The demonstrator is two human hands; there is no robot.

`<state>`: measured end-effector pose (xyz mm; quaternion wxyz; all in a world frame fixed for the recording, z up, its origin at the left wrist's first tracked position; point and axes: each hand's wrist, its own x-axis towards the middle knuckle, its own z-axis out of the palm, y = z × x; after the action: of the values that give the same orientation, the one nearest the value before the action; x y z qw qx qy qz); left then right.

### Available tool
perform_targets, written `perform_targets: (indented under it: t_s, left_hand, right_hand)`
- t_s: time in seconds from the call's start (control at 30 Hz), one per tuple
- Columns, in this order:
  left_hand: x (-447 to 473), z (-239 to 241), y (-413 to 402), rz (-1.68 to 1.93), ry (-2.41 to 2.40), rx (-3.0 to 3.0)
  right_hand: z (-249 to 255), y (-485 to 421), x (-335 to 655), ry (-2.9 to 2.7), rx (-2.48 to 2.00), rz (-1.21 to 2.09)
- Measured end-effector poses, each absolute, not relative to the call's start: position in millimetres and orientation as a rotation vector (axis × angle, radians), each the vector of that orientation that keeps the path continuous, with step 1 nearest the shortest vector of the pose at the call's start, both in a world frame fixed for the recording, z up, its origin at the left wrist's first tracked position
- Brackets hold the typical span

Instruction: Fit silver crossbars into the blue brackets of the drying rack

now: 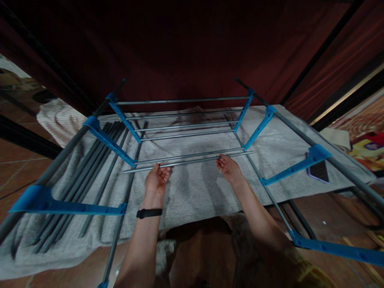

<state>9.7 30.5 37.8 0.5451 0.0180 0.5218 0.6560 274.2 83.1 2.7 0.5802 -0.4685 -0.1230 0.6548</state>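
Note:
A grey metal rod [192,158] lies crosswise in front of me, held at both ends of my reach. My left hand [157,179], palm up with a black band on the wrist, has its fingers curled under the rod. My right hand [228,168] grips the same rod farther right, fingers curled around it. The rod sits just in front of another rod fitted between the blue plastic brackets [111,142] of a grey rack frame [303,136]. Several more rods [183,127] span the brackets farther back.
A grey towel [195,192] covers the floor under the frame. A bundle of loose grey rods [90,168] lies on its left part. A phone [318,171] rests on the towel at the right. Dark red curtains hang behind. Tiled floor surrounds the towel.

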Motion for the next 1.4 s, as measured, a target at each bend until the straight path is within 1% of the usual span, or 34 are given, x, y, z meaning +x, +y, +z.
perform_targets:
  t_s: [0.4, 0.63, 1.0, 1.4]
  left_hand:
    - [-4, 41, 30, 1.692, 1.247, -0.071]
    - [-10, 39, 29, 1.708, 1.257, -0.076]
    - [-17, 38, 29, 1.733, 1.245, -0.084]
    - [-1, 38, 28, 1.74, 1.232, -0.035]
  right_hand:
    - [0, 88, 285, -0.263, -1.089, 1.473]
    - [3, 88, 285, -0.254, -1.098, 1.459]
    - [5, 87, 284, -0.22, -1.081, 1.482]
    - [-2, 78, 265, -0.361, -1.03, 1.588]
